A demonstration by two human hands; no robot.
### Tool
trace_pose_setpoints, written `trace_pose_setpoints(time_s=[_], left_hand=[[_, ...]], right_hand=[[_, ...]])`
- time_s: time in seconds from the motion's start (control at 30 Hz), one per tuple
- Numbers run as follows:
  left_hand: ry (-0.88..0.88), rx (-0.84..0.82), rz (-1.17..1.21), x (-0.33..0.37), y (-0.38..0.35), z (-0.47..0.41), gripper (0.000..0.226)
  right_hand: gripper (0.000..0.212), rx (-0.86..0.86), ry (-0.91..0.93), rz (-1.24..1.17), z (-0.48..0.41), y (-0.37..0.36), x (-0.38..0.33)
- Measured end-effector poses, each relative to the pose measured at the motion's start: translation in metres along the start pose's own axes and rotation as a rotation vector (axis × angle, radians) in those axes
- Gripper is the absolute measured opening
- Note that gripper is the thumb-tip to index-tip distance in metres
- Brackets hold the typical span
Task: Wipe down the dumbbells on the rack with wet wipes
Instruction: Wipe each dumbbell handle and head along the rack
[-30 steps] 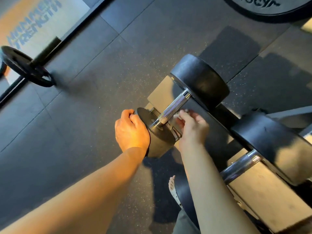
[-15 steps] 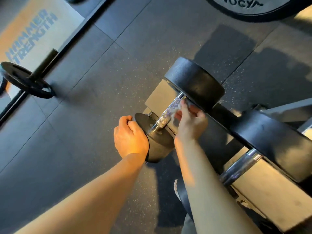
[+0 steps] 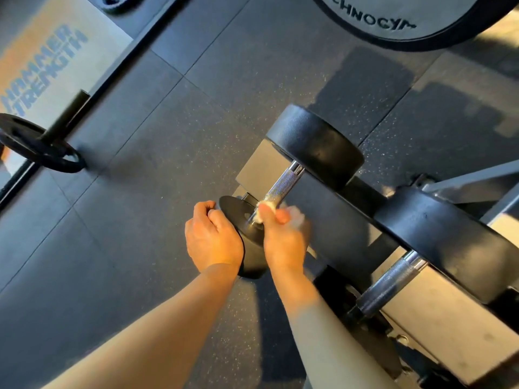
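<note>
The dumbbell [image 3: 284, 183] lies across the left end of the rack [image 3: 449, 318], one head near the person and one beyond. The left hand [image 3: 213, 237] grips the near head from its left, and the right hand [image 3: 283, 237], just beside it, holds what seems to be a wet wipe [image 3: 264, 209] against the handle's near end. A second dumbbell [image 3: 390, 282] lies on the rack to the right, while on the floor [image 3: 168, 122] a small weight plate [image 3: 42, 147] sits well apart to the left and a large plate [image 3: 393, 21] lies behind the rack.
</note>
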State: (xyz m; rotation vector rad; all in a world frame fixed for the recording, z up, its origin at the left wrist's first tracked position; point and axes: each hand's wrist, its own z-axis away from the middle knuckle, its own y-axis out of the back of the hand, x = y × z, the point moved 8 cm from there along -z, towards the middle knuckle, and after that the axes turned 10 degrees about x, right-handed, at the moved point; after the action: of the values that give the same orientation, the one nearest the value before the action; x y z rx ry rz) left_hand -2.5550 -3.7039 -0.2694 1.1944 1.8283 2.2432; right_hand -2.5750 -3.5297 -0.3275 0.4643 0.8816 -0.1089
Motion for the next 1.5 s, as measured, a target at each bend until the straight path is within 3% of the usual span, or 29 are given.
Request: trace_pose_setpoints(time_s=[0.07, 0.13, 0.23, 0.3, 0.43, 0.53, 0.6, 0.7, 0.8, 0.87, 0.97, 1.07, 1.23, 1.37, 1.5], left_hand=[[-0.002, -0.004, -0.004, 0.001, 0.0, 0.0, 0.033], [-0.005, -0.008, -0.005, 0.0, 0.0, -0.001, 0.033], [-0.009, -0.009, -0.01, -0.001, -0.001, -0.002, 0.033], [-0.011, -0.006, -0.012, -0.001, -0.001, -0.002, 0.033], [-0.005, -0.01, -0.021, -0.002, -0.001, -0.002, 0.033], [0.002, -0.021, -0.011, -0.001, -0.001, -0.002, 0.032], [0.004, -0.017, -0.001, -0.001, 0.0, -0.003, 0.031], [0.005, -0.017, 0.007, 0.0, -0.001, -0.003, 0.034], [-0.014, -0.025, 0.025, 0.002, 0.001, -0.004, 0.043], [-0.015, -0.045, 0.035, 0.0, 0.001, -0.007, 0.041], [-0.029, -0.071, 0.069, 0.004, 0.001, -0.007, 0.037], [-0.026, -0.106, 0.08, 0.003, 0.0, -0.008, 0.036], [-0.205, -0.271, 0.008, 0.007, -0.011, -0.014, 0.044], [-0.352, -0.459, -0.044, 0.01, -0.011, -0.024, 0.043], [-0.715, -0.601, -0.047, 0.049, -0.013, -0.053, 0.03]], right_hand=[[0.029, -0.084, 0.089, 0.068, -0.007, -0.001, -0.005], [0.021, 0.051, 0.162, 0.022, -0.027, 0.013, -0.027], [0.03, 0.287, 0.167, -0.09, -0.039, 0.026, -0.037], [0.037, 0.171, 0.081, -0.043, -0.023, 0.013, -0.015], [0.031, -0.122, 0.193, 0.196, -0.006, 0.004, -0.003], [0.029, 0.114, 0.259, 0.144, -0.034, 0.022, -0.037], [0.031, 0.249, 0.205, 0.018, -0.041, 0.028, -0.044], [0.035, 0.087, 0.098, 0.056, -0.016, 0.012, -0.019], [0.032, -0.151, 0.159, 0.241, 0.003, 0.003, -0.011], [0.035, -0.013, 0.236, 0.267, -0.016, 0.011, -0.026], [0.039, 0.319, 0.236, 0.086, -0.038, 0.03, -0.046], [0.036, 0.27, 0.165, 0.147, -0.018, 0.014, -0.03], [0.033, -0.03, 0.03, 0.447, -0.001, -0.007, -0.011], [0.037, 0.17, 0.096, 0.401, 0.006, 0.005, -0.03], [0.035, 0.283, 0.051, 0.339, 0.006, 0.013, -0.029]])
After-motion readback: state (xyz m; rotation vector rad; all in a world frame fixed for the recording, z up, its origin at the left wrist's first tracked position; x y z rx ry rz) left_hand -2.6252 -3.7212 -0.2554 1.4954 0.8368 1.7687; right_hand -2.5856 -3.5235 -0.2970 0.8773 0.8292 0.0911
